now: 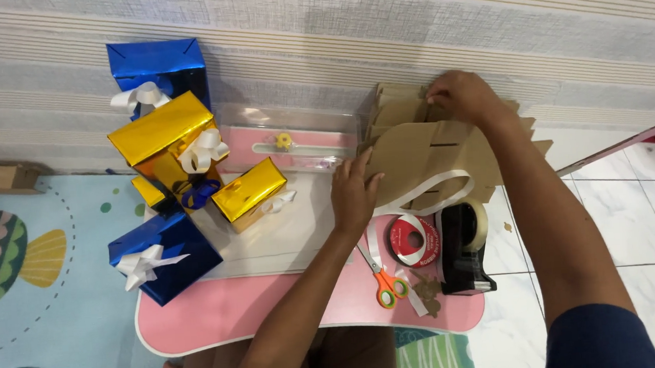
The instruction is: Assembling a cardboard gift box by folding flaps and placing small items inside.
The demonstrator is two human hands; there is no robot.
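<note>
Both forearms reach over a small pink table (221, 314). The left hand (355, 190) lies flat, fingers spread, on the near face of a brown corrugated cardboard box (418, 158) at the table's far right; the right hand (463, 96) curls over its far top edge, pinching a flap. Orange-handled scissors (384, 280), one red ribbon spool (414, 241) and one black tape dispenser (462, 247) sit beside it. Five glossy foil-wrapped gifts (163, 134), three gold and two blue, stand at left.
</note>
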